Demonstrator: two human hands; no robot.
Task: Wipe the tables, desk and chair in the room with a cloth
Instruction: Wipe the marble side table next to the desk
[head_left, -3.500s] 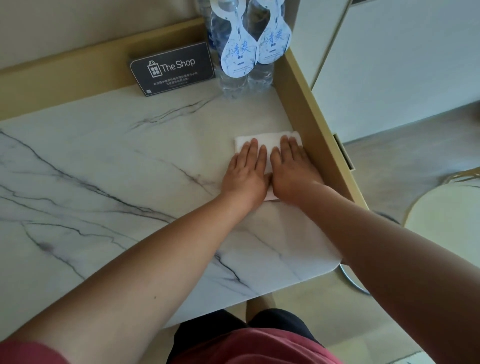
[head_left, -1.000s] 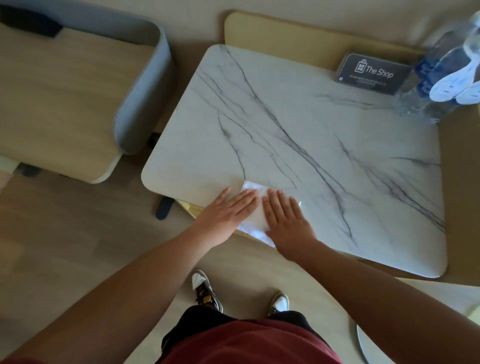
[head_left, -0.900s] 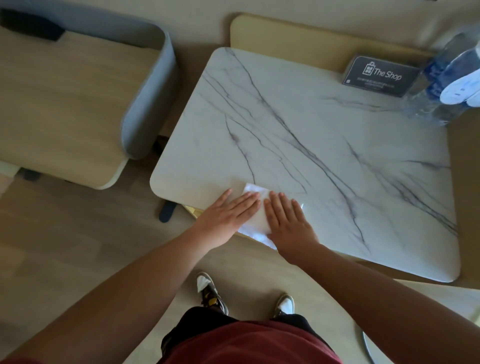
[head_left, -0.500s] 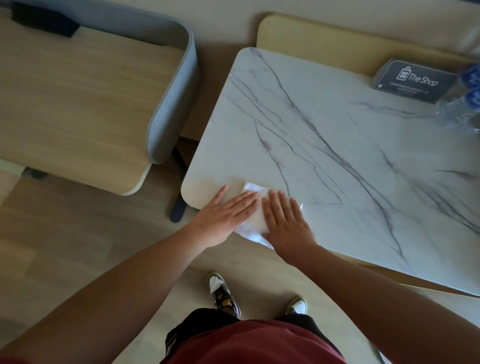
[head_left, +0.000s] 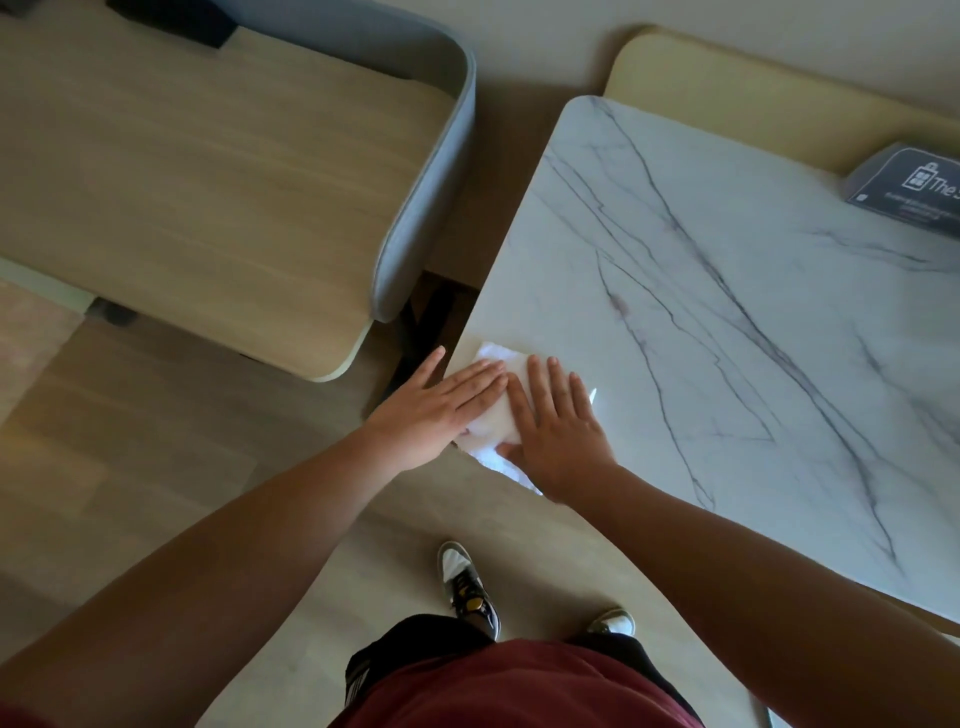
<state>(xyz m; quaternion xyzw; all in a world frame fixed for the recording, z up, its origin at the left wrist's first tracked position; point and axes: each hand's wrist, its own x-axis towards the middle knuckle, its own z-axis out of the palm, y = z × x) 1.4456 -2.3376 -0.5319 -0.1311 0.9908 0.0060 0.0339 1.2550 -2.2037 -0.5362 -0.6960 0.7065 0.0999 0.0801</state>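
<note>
A folded white cloth lies at the near left corner of the white marble table, with its near end hanging a little past the edge. My left hand presses flat on the cloth's left side, fingers straight, thumb out beyond the table's edge. My right hand lies flat on the cloth's right side, fingers straight and spread. Most of the cloth is hidden under both palms.
A wooden desk with a grey upholstered rim stands to the left, a narrow gap from the table. A dark "The Shop" sign sits at the table's far right. Wood floor and my shoes lie below.
Both hands have slid the cloth leftward along the table's near edge, from the right side by the bottles to the near left corner. The bottles have left the view.
</note>
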